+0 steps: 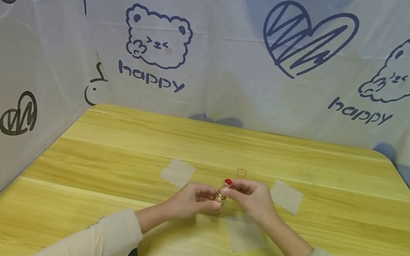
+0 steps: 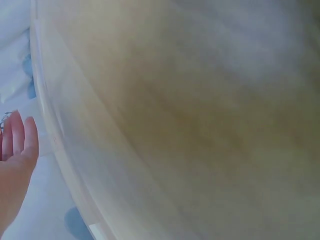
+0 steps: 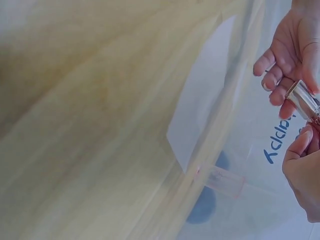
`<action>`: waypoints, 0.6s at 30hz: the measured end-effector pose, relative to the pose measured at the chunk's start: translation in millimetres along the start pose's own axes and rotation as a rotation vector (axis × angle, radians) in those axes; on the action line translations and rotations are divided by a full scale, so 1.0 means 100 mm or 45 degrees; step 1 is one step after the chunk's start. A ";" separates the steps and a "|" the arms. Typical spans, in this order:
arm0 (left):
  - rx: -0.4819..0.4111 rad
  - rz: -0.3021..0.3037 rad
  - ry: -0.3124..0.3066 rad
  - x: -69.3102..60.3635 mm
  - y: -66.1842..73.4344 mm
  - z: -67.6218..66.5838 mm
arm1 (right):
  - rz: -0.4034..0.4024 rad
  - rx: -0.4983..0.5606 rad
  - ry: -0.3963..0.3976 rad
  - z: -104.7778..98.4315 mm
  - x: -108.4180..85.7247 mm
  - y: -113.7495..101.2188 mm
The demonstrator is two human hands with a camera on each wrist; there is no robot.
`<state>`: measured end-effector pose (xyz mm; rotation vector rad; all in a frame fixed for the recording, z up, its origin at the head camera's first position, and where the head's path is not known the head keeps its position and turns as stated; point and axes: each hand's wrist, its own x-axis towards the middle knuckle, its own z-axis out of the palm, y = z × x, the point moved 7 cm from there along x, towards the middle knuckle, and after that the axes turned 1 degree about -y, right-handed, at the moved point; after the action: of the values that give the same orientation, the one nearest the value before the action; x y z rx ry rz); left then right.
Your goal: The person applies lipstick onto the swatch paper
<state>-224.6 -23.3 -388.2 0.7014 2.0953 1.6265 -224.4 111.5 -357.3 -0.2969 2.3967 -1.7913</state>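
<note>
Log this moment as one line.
left hand: holds gold tube, lower part | right hand: holds it higher up | gold tube: red end up | pale sheets: on table

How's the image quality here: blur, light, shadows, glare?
Head view: bright and fairly crisp, with left hand, right hand and lipstick readable, soft shadows on the table; left wrist view: the table is heavily blurred, fine detail lost; right wrist view: the near table is blurred, the paper looks washed out, and the lipstick's metal shows shiny highlights.
</note>
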 end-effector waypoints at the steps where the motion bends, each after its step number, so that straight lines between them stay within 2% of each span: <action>1: -0.040 -0.005 -0.018 0.00 0.00 0.01 | -0.004 0.008 -0.005 0.00 0.00 -0.01; 5: -0.120 -0.009 -0.015 -0.01 -0.01 -0.02 | -0.017 0.041 -0.028 0.01 0.01 -0.03; 12: -0.123 0.009 0.113 -0.06 0.03 -0.17 | 0.012 0.071 -0.019 0.08 0.07 -0.05; 18: -0.130 0.013 0.232 -0.14 0.02 -0.35 | -0.061 0.008 -0.020 0.15 0.14 -0.14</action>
<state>-234.0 -58.2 -377.6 0.5501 2.1160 1.8504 -233.5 90.1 -348.4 -0.3696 2.3925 -1.8097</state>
